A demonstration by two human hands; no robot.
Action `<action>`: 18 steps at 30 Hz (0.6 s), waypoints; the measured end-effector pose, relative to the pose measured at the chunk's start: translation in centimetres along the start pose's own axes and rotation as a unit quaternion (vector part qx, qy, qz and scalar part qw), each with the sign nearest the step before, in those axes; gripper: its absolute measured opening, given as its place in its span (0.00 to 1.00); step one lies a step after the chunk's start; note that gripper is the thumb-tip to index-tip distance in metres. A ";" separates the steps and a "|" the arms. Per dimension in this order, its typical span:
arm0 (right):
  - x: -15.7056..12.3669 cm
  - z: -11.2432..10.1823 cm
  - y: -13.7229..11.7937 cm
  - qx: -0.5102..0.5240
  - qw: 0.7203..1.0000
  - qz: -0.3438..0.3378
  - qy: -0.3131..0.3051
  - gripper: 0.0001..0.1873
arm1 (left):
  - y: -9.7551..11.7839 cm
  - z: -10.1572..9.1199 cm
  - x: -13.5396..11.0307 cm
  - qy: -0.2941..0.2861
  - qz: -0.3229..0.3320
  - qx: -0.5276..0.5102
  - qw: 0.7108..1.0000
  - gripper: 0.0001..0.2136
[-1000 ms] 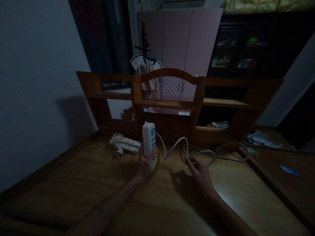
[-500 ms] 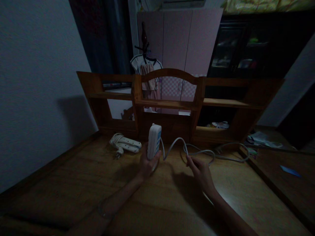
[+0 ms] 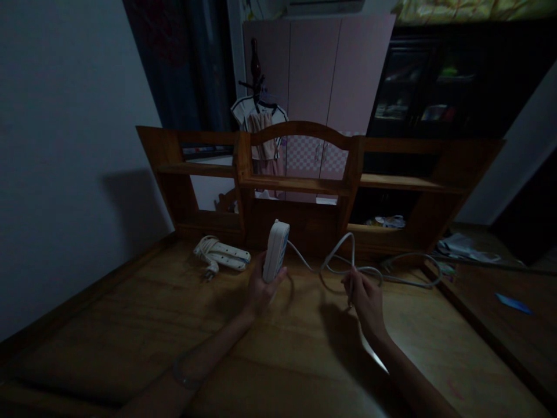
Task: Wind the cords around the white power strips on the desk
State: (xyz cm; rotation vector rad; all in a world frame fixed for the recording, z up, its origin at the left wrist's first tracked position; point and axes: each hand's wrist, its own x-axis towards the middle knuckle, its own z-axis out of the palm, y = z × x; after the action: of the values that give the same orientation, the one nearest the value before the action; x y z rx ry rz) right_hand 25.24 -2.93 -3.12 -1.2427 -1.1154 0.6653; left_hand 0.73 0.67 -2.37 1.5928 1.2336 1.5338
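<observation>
My left hand [image 3: 261, 290] is closed round the lower end of a white power strip [image 3: 275, 251], held up and tilted above the wooden desk, its socket face turned to the right. A pale cord [image 3: 343, 238] belongs with it and trails over the desk in loose bends toward the right. The fingertips of my right hand [image 3: 364, 293] pinch this cord, and a loop of it rises above them. Left of my left hand lies a second white power strip [image 3: 228, 256], its own cord wound about one end and its plug [image 3: 210, 271] resting on the desk.
A wooden shelf unit [image 3: 300, 184] stands along the desk's [image 3: 278, 360] back edge. A wall [image 3: 78, 203] bounds the left side. On a lower surface at the right are a blue card-like item [image 3: 513, 303] and crumpled plastic [image 3: 465, 248].
My right hand has moved to the right with the cord, and the loop above it has shifted right and up. The power strip in my left hand has turned slightly.
</observation>
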 end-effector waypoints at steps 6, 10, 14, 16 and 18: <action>1.7 -1.1 1.7 0.172 0.969 0.172 0.032 0.18 | -0.6 0.1 0.2 -0.027 0.012 -0.003 1.000 0.23; 2.5 -1.3 1.9 0.221 0.952 0.209 0.024 0.15 | -0.8 0.2 0.2 -0.037 0.006 -0.001 0.999 0.23; 2.6 -1.4 1.9 0.242 0.945 0.219 0.014 0.14 | -1.1 0.4 0.3 -0.030 0.000 0.000 1.000 0.24; 2.5 -1.4 1.9 0.245 0.943 0.224 0.011 0.15 | -1.3 0.4 0.3 -0.033 -0.003 0.000 0.999 0.25; 2.4 -1.3 1.9 0.245 0.942 0.229 0.009 0.15 | -1.4 0.4 0.2 -0.039 -0.007 -0.001 0.999 0.24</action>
State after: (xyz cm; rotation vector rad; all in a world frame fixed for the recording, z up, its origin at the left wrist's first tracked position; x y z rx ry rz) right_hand 27.63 -0.82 -4.20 -1.0669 -0.5825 1.1998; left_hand 0.79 1.46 -3.55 1.6241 1.1974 1.4501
